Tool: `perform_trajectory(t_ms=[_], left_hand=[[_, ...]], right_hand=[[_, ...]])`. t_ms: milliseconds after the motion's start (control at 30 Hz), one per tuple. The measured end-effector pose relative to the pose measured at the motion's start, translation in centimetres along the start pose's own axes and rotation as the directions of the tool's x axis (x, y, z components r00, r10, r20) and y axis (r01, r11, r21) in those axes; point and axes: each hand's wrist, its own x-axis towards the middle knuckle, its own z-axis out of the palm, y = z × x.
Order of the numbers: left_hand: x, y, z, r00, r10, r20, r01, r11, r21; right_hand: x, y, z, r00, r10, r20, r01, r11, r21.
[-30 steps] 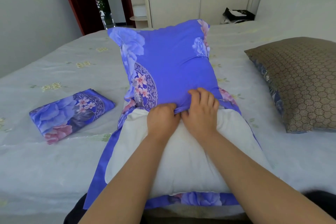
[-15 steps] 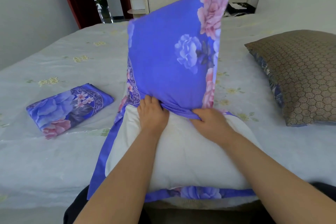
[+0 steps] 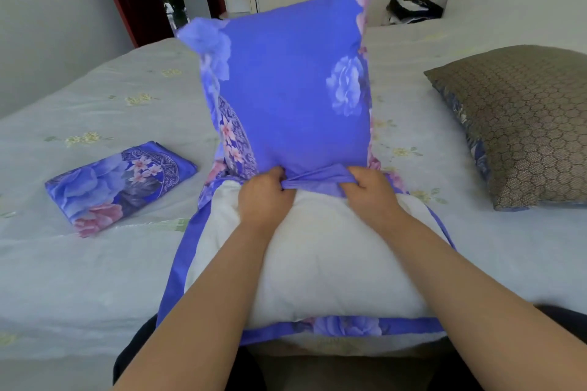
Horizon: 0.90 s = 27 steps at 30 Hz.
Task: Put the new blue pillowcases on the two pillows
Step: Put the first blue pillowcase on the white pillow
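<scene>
A white pillow (image 3: 317,263) lies on the bed in front of me, its far half inside a blue floral pillowcase (image 3: 286,89). That covered half stands tilted up off the bed. My left hand (image 3: 263,197) and my right hand (image 3: 368,190) both grip the bunched open hem of the pillowcase on top of the pillow, a short way apart. The lower layer of the case lies flat under the bare white half. A second blue pillowcase (image 3: 117,184) lies folded on the bed to the left. A second pillow (image 3: 524,124) in a brown honeycomb cover lies at the right.
The bed (image 3: 95,279) carries a pale sheet with small yellow flowers. A black and white bag (image 3: 413,8) sits at the far edge by the headboard. Behind the bed stand a white cabinet and a dark red door.
The covered far half of the pillow has risen from lying flat to standing tilted up. My hands have moved apart along the hem and still grip it.
</scene>
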Motion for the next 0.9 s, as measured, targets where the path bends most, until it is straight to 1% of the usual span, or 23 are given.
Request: perform_trajectory(t_ms=[33,67,100,134,200,234,267,334,401,434,501,568,634,668,768,801,835,868,901], left_hand=[[0.0,-0.6,0.1,0.998,-0.011,-0.06,0.006,0.996,-0.085],[0.2,-1.1,0.2,0.992,-0.006,-0.124,-0.012,0.99,-0.141],[0.4,-1.6,0.6,0.982,0.02,-0.189,-0.047,0.989,-0.142],[0.8,-1.9,0.9,0.971,0.03,-0.237,-0.061,0.99,-0.126],[1.6,-2.5,1.0,0.958,-0.013,-0.288,-0.026,0.991,-0.131],[1.9,-3.1,1.1,0.952,-0.063,-0.301,0.006,0.983,-0.186],[2.2,-3.6,1.0,0.943,-0.136,-0.305,0.05,0.96,-0.275],[2.6,-4.5,0.5,0.904,-0.3,-0.305,0.134,0.875,-0.465],[2.8,-5.2,0.2,0.86,-0.416,-0.296,0.194,0.803,-0.564],[2.8,-5.4,0.0,0.843,-0.451,-0.294,0.216,0.783,-0.583],[3.0,-5.9,-0.2,0.825,-0.49,-0.282,0.236,0.752,-0.616],[2.9,-5.7,-0.2,0.831,-0.459,-0.314,0.181,0.757,-0.628],[2.2,-4.7,-0.5,0.856,-0.371,-0.361,0.091,0.794,-0.601],[1.6,-4.1,-0.6,0.87,-0.322,-0.374,0.052,0.814,-0.579],[-1.3,-3.4,-0.9,0.896,-0.152,-0.417,-0.06,0.889,-0.453],[-2.1,-3.9,-0.8,0.896,-0.115,-0.428,-0.078,0.91,-0.408],[-2.9,-4.4,-0.7,0.893,-0.101,-0.438,-0.08,0.922,-0.378],[-3.5,-4.9,-0.6,0.888,-0.103,-0.448,-0.075,0.929,-0.361],[-4.0,-5.3,-0.6,0.882,-0.094,-0.462,-0.078,0.937,-0.341]], right_hand=[[0.1,-0.3,0.1,0.995,0.026,0.098,-0.016,0.994,-0.104],[0.2,-0.3,0.0,0.987,0.055,0.154,-0.02,0.976,-0.217],[0.3,0.0,-0.3,0.985,0.076,0.156,-0.025,0.952,-0.306],[0.2,0.5,-0.7,0.99,0.072,0.121,-0.027,0.939,-0.342],[0.0,1.6,-0.9,1.0,-0.001,0.014,0.005,0.952,-0.305],[-0.2,1.9,-0.7,0.998,-0.048,-0.037,0.035,0.957,-0.289],[-0.2,2.0,-0.5,0.994,-0.076,-0.077,0.053,0.962,-0.27],[-0.3,1.9,-0.2,0.981,-0.137,-0.137,0.098,0.961,-0.258],[-0.5,2.1,0.1,0.96,-0.196,-0.2,0.143,0.957,-0.251],[-0.7,2.4,0.3,0.95,-0.204,-0.235,0.147,0.96,-0.239],[-1.1,3.4,0.9,0.943,-0.167,-0.287,0.116,0.976,-0.184],[-1.5,4.4,1.3,0.943,-0.12,-0.309,0.08,0.987,-0.139],[-1.3,5.6,1.3,0.936,-0.056,-0.348,0.029,0.996,-0.083],[-1.1,6.2,1.2,0.926,-0.004,-0.378,-0.021,0.998,-0.06],[-1.0,7.1,0.7,0.872,0.176,-0.458,-0.196,0.981,0.003],[-1.1,7.1,0.6,0.852,0.215,-0.477,-0.224,0.974,0.039],[-1.3,6.9,0.5,0.839,0.223,-0.497,-0.22,0.973,0.066],[-1.5,6.5,0.4,0.828,0.184,-0.529,-0.171,0.982,0.074],[-1.8,5.9,0.4,0.818,0.109,-0.564,-0.091,0.994,0.06]])
